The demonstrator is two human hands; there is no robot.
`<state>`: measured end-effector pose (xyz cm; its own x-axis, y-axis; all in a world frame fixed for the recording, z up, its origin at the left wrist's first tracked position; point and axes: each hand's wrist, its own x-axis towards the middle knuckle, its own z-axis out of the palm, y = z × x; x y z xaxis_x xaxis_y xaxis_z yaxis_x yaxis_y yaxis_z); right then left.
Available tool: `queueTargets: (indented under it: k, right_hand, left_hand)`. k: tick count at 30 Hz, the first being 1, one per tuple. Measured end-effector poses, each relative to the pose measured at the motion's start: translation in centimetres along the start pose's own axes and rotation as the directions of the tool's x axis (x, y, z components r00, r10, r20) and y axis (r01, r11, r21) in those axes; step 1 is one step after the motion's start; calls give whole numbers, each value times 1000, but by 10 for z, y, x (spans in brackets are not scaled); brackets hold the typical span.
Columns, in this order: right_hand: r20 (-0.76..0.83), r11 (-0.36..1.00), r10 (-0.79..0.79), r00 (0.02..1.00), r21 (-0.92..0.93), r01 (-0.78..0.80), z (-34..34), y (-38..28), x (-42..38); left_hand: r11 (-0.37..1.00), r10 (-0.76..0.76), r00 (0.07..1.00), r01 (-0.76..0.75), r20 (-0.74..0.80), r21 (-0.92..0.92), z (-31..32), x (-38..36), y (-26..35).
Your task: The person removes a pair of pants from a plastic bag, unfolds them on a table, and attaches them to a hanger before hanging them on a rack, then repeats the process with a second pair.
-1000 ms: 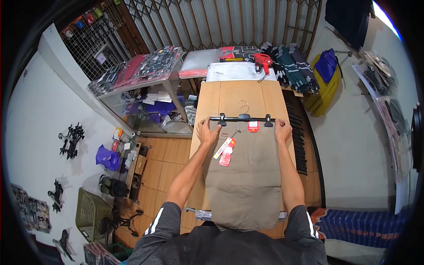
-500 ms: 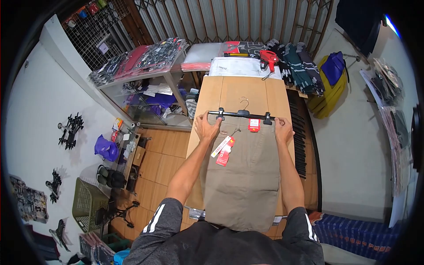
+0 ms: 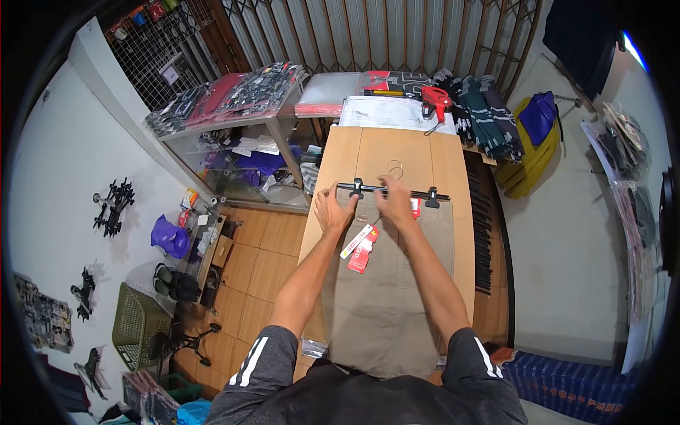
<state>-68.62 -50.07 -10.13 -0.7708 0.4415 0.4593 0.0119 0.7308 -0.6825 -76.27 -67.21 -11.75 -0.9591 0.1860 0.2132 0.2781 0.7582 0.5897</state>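
Note:
A pair of khaki trousers (image 3: 386, 304) lies on the wooden-topped table, its waistband along a black clip hanger (image 3: 443, 197) with a metal hook. My left hand (image 3: 333, 210) grips the hanger's left end, thumb at the left clip (image 3: 358, 185). Over the middle of the bar is my right hand (image 3: 397, 203), its fingers bent and apart, overlapping the bar and part of the red waist label (image 3: 415, 207). The right clip (image 3: 433, 197) sits on the waistband, away from both hands. Red and white hang tags (image 3: 363, 256) rest on the trousers below my hands.
Beyond the table (image 3: 411, 149) lie white plastic packs (image 3: 361, 111) and a red tape dispenser (image 3: 435, 103). Folded clothes (image 3: 485, 106) are stacked at the back right. A glass display case (image 3: 227, 159) stands left, and dark hangers (image 3: 480, 234) line the table's right side.
My right hand has left the hanger's right end and moved left to the middle of the bar. My left hand stays at the left end.

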Motion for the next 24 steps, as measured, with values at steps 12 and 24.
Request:
queueTargets:
  k: [12,24]
  right_hand:
    - [380,991,48,924,-135,4,58,4,50]
    - [317,981,127,940,97,-165,67,19,84]
  left_hand:
    - [998,-24,999,22,-30,-57,7,7,-10]
    - [890,-89,990,130,114,-437,26,42,-35]
